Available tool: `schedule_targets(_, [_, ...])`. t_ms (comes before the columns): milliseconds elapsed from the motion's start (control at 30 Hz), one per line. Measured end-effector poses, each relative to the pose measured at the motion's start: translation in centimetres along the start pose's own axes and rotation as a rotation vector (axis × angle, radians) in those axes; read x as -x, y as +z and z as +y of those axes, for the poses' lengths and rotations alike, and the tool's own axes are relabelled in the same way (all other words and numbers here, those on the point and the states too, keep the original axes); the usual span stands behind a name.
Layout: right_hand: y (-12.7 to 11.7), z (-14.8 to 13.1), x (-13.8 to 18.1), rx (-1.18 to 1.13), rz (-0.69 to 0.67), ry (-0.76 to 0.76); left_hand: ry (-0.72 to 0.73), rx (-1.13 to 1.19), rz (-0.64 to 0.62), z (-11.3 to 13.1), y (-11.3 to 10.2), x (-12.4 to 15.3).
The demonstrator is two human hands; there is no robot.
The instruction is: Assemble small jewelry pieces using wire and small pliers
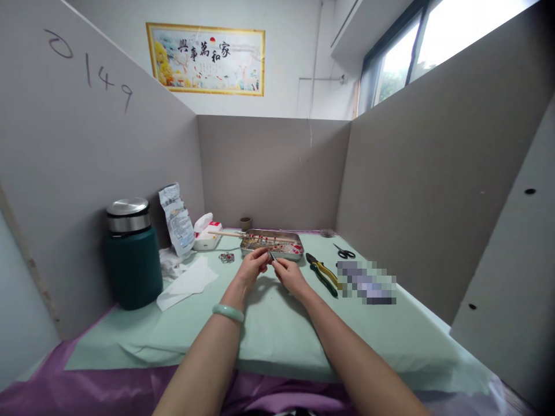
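My left hand (pixel 255 266), with a pale green bangle (pixel 228 313) on its wrist, is closed in a pinch; what its fingers hold is too small to make out. Fingers of my right hand (pixel 288 273) close on a thin, pointed metal tool (pixel 272 255) that looks like tweezers, its tip at the left fingertips. Just behind both hands lies a metal tray (pixel 302 242) of red and gold beads or small pieces, partly hidden by the hands. A wooden stick (pixel 225 233) rests across the tray. Left of it sits a small heap of silvery and red pieces (pixel 226 257).
Yellow-and-green cutting pliers (pixel 321 274), black scissors (pixel 344 252) and a pixelated object (pixel 368 283) lie at right. A green flask (pixel 134 260), foil pouch (pixel 177 219), white paper (pixel 188 282) and tissue pack (pixel 208 234) stand or lie at left. Grey partitions (pixel 273 173) enclose the table.
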State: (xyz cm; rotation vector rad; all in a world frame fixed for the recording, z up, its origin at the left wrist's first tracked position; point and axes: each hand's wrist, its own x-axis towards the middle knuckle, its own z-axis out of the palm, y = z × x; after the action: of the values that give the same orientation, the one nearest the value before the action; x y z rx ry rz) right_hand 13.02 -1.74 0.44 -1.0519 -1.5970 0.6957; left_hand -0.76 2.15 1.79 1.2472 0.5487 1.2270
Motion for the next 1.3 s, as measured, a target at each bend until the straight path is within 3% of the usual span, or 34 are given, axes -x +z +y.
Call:
schedule_targets(333, [0.1,0.0,-0.1,-0.09,-0.003,0.043,0.035,0.046,0.044,-0.3,-0.1,-0.4])
schedule_targets(667, [0.0,-0.1,-0.1,-0.179,-0.01,0.11,0.081,-0.283,0.064,-0.3,0.0,-0.4])
schedule_targets(1000, [-0.3,-0.4,0.1,-0.374,-0.104,0.284,0.189,-0.398,0.06,-0.4,-0.4,-0.6])
schedule_targets(1300, [-0.9,-0.6,0.2,-0.511,-0.216,0.384,0.085,-0.236,0.035,-0.4,-0.2,-0.3])
